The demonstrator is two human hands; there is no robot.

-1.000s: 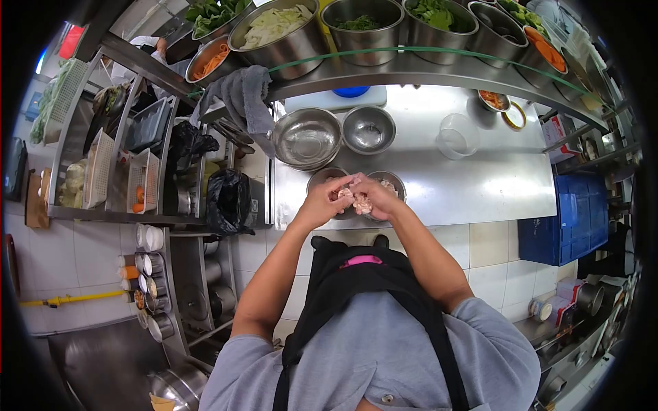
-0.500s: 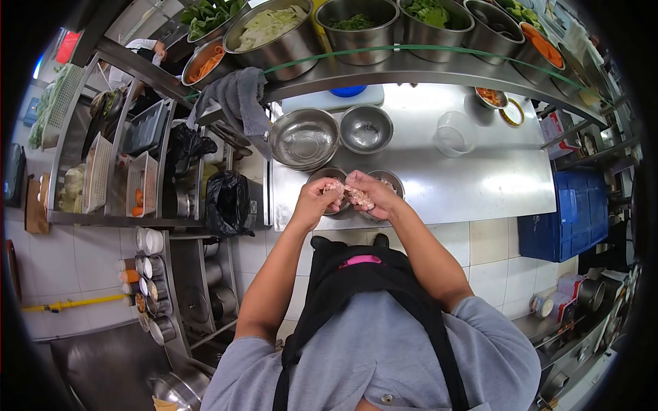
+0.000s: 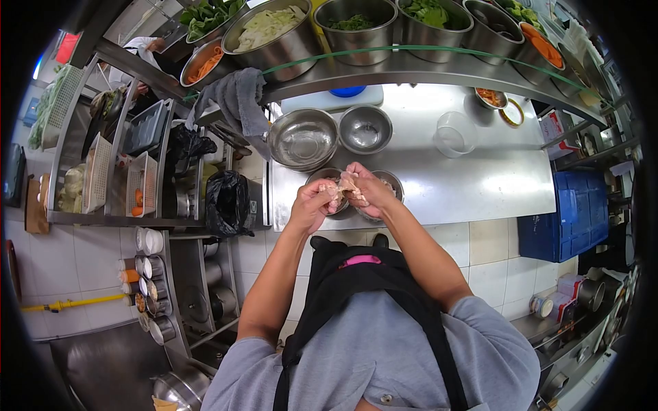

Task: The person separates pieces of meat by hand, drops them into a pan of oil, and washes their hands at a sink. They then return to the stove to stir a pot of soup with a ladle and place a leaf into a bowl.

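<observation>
Over the near edge of the steel table, my left hand (image 3: 314, 204) pinches one side of some pale pink raw meat (image 3: 349, 185). Gripping its other side is my right hand (image 3: 373, 193), close beside the left one. The meat is stretched between my fingertips; its exact kind cannot be made out. Beneath my hands are two small steel bowls, the left bowl (image 3: 319, 175) and the right bowl (image 3: 399, 185), both partly hidden by my hands. Some pale pieces show in the right one.
Behind my hands stand a wide steel bowl (image 3: 302, 162) and a smaller steel bowl (image 3: 366, 130). A clear plastic tub (image 3: 456, 134) sits on the steel table (image 3: 493, 188). Vegetable containers line the shelf (image 3: 439, 68) above, where a grey cloth (image 3: 236, 103) hangs. Another person (image 3: 140, 58) is at far left.
My right hand has turned, its fingers now higher. The meat between my hands has been drawn out into a stretched piece. The other person at far left has shifted.
</observation>
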